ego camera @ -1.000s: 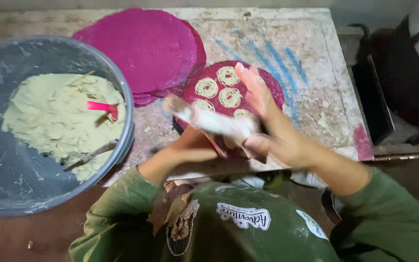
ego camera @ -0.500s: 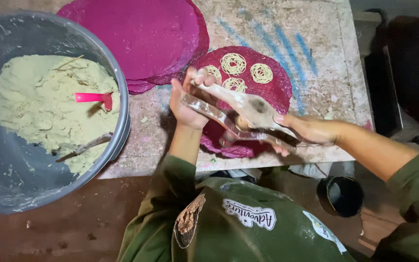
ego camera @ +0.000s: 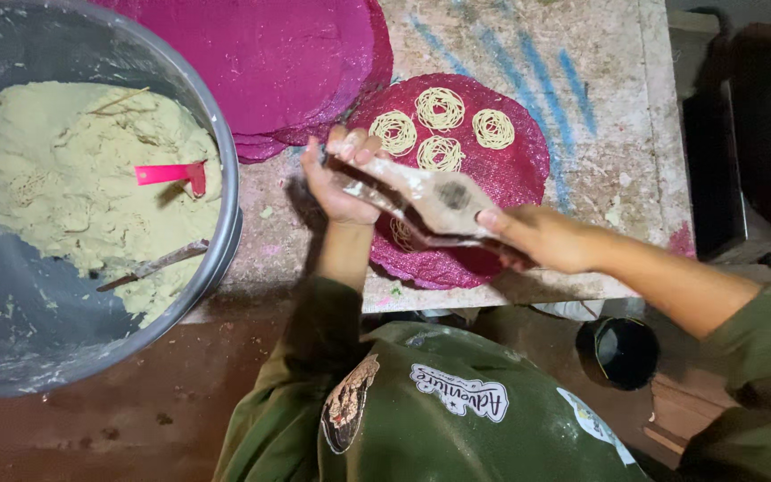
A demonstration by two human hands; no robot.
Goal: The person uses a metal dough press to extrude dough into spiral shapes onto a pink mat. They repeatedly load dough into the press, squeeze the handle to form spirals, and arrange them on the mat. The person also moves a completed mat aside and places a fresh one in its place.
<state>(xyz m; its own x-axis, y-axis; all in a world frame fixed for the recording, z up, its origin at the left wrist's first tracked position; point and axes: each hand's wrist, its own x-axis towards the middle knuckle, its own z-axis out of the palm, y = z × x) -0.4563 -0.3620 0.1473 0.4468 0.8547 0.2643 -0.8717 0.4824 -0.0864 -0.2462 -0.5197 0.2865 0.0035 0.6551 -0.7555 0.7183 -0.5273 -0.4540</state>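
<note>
Both hands grip a dough-smeared press [ego camera: 435,201] held above the round magenta mat [ego camera: 510,174]. The left hand [ego camera: 343,178] is closed around one end of the press, fingers curled over the top; the right hand [ego camera: 542,239] is wrapped shut around the other end, where the two handles meet. Four pale yellow noodle coils [ego camera: 440,108] lie on the far half of the mat, close together but apart from one another, and part of another coil shows under the press. The mat's near edge lies close to the front edge of the table [ego camera: 617,80], a worn, pale slab streaked with blue and dusted with flour; bare table stays open to the right of the mat. To the left and behind, a stack of magenta mats [ego camera: 269,62] overlaps the working mat's far-left rim. At the left, a big grey basin [ego camera: 216,259] overhangs the table's front edge; it holds rough, crumbly greenish dough [ego camera: 64,196] with a pink scraper [ego camera: 171,172] stuck in it. A small dark tub [ego camera: 626,353] stands on the floor.
</note>
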